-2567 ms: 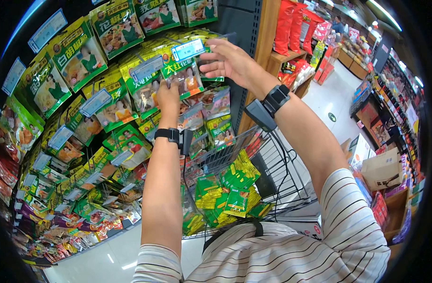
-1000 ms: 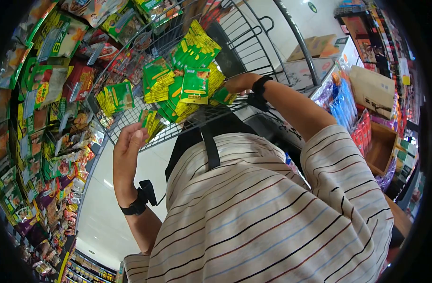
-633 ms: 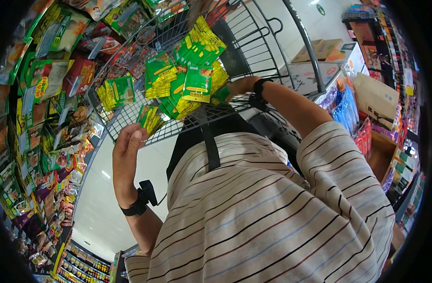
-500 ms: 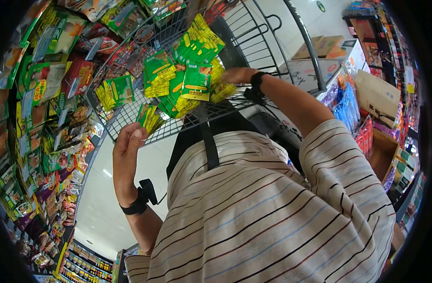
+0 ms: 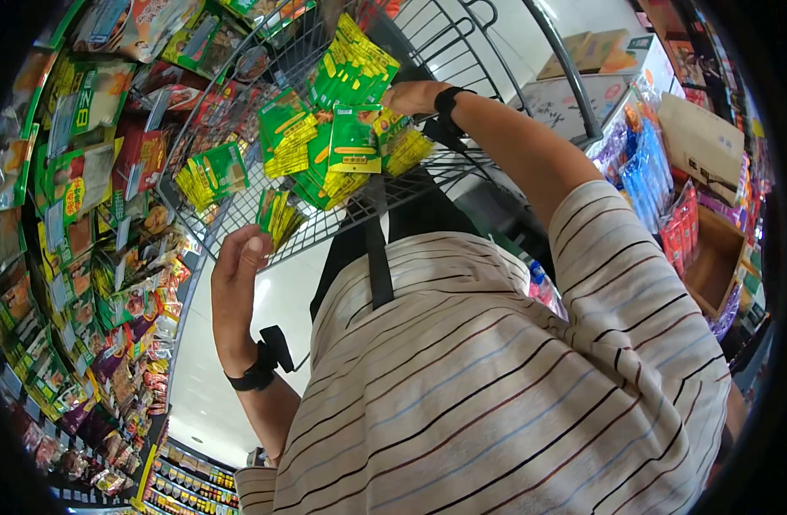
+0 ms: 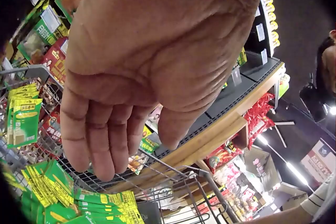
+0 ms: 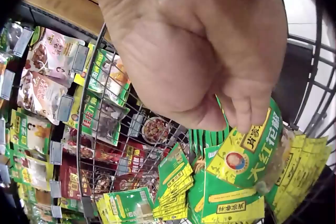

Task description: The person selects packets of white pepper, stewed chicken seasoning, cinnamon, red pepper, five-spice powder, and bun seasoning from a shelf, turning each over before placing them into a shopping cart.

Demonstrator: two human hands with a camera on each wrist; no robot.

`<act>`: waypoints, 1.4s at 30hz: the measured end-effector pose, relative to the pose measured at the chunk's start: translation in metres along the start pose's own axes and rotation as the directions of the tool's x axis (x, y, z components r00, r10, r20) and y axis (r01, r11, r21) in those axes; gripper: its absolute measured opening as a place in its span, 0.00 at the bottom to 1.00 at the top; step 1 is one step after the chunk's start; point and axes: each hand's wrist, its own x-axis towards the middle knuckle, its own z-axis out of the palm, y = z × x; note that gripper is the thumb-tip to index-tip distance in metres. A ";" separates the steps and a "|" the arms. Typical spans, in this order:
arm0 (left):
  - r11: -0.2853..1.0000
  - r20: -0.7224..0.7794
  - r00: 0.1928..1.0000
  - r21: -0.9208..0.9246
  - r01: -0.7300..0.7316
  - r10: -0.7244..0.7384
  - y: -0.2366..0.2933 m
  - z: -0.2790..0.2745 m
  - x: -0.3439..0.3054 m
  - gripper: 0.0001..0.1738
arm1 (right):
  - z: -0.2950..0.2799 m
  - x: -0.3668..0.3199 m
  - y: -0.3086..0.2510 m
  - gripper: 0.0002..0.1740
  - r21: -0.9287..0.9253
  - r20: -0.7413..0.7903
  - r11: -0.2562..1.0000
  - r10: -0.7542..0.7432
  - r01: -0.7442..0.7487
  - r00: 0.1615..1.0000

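Green-and-yellow seasoning packets (image 5: 355, 142) lie in piles inside a wire shopping cart (image 5: 574, 77). At the right side of the piles, my right hand (image 5: 415, 99) reaches in over the cart. In the right wrist view, the thumb and fingers of my right hand (image 7: 199, 50) pinch the upper edge of a green-and-yellow packet (image 7: 252, 150), which leans over the others. My left hand (image 5: 239, 257) hangs by the cart's near left corner, beside a small bunch of packets (image 5: 279, 219). Seen in the left wrist view, my left hand (image 6: 126, 82) has relaxed fingers and an empty palm.
Shelves of hanging packets (image 5: 84, 184) line the left side, close to the cart. To the right stand cardboard boxes (image 5: 702, 146), bagged goods (image 5: 647, 184) and a wooden bin (image 5: 715, 257). Pale floor (image 5: 213, 369) shows below the left forearm.
Both hands have left the hanging packets for the cart. In the last half second my right hand moved up and left along the piles, while my left hand stayed nearly still.
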 end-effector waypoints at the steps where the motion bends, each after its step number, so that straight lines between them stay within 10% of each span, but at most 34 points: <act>1: 1.000 0.002 1.000 0.004 -0.005 0.005 0.002 0.001 0.000 0.22 | 0.002 0.003 0.002 0.17 0.038 -0.008 0.999 0.032 -0.032 0.999; 16: 1.000 0.032 0.999 -0.017 -0.009 0.010 -0.002 0.003 0.010 0.22 | 0.001 -0.015 0.004 0.15 0.031 -0.156 0.989 -0.138 0.144 0.978; 22: 0.999 0.030 1.000 -0.046 0.010 -0.009 -0.003 0.002 0.013 0.22 | 0.007 -0.011 -0.004 0.12 -0.151 0.171 0.984 0.120 -0.094 0.978; 33: 0.994 0.015 0.999 -0.105 0.038 -0.037 -0.013 -0.001 0.019 0.22 | -0.003 -0.009 -0.035 0.19 0.513 0.124 0.852 0.042 -0.100 0.991; 42: 0.998 0.045 0.998 -0.036 0.049 -0.048 -0.018 0.008 0.026 0.22 | 0.016 0.044 -0.051 0.21 0.425 0.105 0.904 0.007 -0.051 0.994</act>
